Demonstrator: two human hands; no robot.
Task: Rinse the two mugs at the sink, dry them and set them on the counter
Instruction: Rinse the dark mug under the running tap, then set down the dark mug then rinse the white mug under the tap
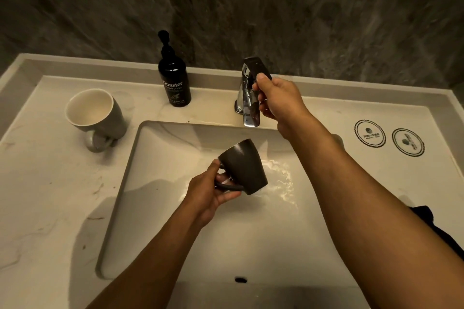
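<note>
Left hand [208,190] gripped the dark mug [242,167] by its handle, tilted over the sink [155,148] at frame centre. Right hand [278,100] clasped the tap lever [257,68]. Grey mug [96,118] stood on the counter [50,183], left.

Soap bottle [174,83] stands on counter [50,183] left of faucet [248,98].

Bathroom: washbasin [160,148], chrome tap [247,98], hand-wash bottle [174,83].

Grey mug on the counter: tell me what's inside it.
The grey mug shows a bare cream inside, with nothing in it. Its near wall hides part of the bottom.
</note>
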